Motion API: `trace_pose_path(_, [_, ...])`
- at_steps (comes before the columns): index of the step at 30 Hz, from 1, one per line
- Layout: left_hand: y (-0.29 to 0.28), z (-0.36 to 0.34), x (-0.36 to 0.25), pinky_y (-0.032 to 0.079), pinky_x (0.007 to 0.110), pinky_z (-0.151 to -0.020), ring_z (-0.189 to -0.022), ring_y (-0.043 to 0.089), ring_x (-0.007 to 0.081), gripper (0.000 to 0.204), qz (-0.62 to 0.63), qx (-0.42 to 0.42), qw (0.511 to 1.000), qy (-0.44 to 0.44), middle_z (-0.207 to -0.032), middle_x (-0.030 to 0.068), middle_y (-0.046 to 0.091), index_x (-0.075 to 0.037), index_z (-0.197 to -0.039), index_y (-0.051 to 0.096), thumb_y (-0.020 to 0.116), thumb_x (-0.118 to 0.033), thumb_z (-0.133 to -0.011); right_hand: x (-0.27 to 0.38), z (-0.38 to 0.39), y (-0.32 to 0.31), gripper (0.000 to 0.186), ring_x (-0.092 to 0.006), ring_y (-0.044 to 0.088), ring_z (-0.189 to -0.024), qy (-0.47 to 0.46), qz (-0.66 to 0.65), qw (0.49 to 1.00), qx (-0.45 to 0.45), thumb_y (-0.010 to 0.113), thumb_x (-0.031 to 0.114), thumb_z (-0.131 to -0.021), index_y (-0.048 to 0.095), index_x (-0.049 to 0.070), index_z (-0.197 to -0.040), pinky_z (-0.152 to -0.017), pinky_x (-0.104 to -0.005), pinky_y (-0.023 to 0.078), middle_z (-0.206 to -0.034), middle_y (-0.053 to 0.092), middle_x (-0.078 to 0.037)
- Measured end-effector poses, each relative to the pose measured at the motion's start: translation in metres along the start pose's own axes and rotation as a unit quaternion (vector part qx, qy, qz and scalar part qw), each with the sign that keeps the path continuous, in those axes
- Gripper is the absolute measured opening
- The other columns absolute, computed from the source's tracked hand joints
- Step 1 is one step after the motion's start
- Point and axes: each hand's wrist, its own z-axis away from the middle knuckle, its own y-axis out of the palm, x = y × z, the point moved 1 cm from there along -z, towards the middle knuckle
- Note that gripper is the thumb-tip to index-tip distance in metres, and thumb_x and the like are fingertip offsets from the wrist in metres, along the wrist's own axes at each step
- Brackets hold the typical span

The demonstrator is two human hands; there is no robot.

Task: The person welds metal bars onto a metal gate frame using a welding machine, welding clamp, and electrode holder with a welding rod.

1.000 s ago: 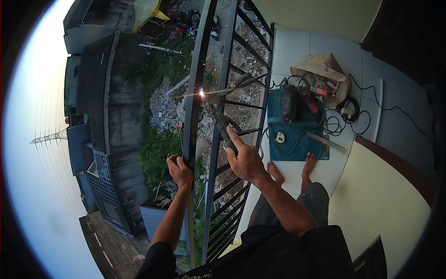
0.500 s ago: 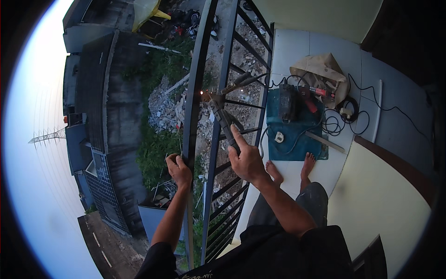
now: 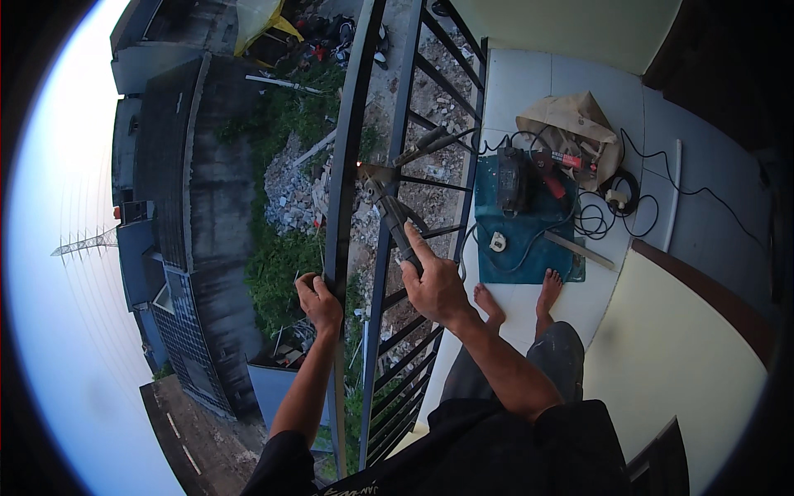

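right of the welding tool (image 3: 396, 221), a red label (image 3: 574, 162) bears white print (image 3: 565, 159)

The right hand (image 3: 438, 291) grips a welding holder (image 3: 396, 223); the left hand (image 3: 320, 306) touches a rail (image 3: 339, 227).

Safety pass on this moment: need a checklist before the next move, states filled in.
1. Bare right hand firmly around the dark, long-handled clamp tool: ok, index finger laid along it.
2. Bare left hand away from the small orange glow: ok, it is against the long black metal rail, nearer the person.
3. Glow at the rail out: not ok, it shows.
4. Hands gloved: not ok, both bare.
5. Feet shod: not ok, both bare, at the teal rectangular mat's near edge.
6. Eye protection worn: cannot tell, face out of view.
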Motion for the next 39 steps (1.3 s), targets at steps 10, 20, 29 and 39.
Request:
trace_pose_path(10, [0.000,0.001,-0.003,0.046,0.043,-0.087,-0.093,0.061,0.0340,0.021,0.006,0.016,1.000,-0.013,-0.099,0.0184,0.062,0.002,-0.107,0.058,0.051,-0.016,-0.099,0.001,0.001,0.001,0.064,-0.0448,0.066,-0.062,0.003,-0.013,1.000,0.000,0.060,0.014,-0.094,0.038,-0.002,-0.152,-0.059,-0.0517,0.050,-0.063,0.062,-0.027])
trace_pose_path(20, [0.000,0.001,-0.004,0.047,0.040,-0.085,-0.089,0.059,0.0269,0.020,0.005,0.010,1.000,-0.012,-0.097,0.0147,0.062,0.002,-0.108,0.058,0.052,-0.016,-0.100,0.000,0.001,0.006,0.064,-0.0433,0.066,-0.058,0.003,-0.015,1.000,0.003,0.059,0.013,-0.094,0.038,-0.002,-0.152,-0.056,-0.0504,0.049,-0.059,0.059,-0.026])
trace_pose_path(29, [0.000,0.000,0.003,0.048,0.039,-0.083,-0.086,0.059,0.0258,0.019,0.002,0.002,1.000,0.003,-0.095,0.0134,0.062,0.001,-0.107,0.058,0.051,-0.015,-0.100,0.004,0.002,0.003,0.065,-0.0409,0.067,-0.058,-0.003,-0.035,0.999,-0.037,0.059,0.012,-0.094,0.035,-0.002,-0.153,-0.055,-0.0481,0.050,-0.064,0.063,-0.025])
trace_pose_path(39, [0.003,0.000,0.005,0.048,0.037,-0.081,-0.084,0.059,0.0230,0.020,0.000,0.005,1.000,0.004,-0.094,0.0123,0.061,0.002,-0.107,0.058,0.051,-0.016,-0.101,-0.002,0.001,0.007,0.066,-0.0409,0.067,-0.057,-0.002,-0.025,1.000,-0.018,0.060,0.012,-0.093,0.036,-0.001,-0.153,-0.054,-0.0486,0.049,-0.059,0.060,-0.024])
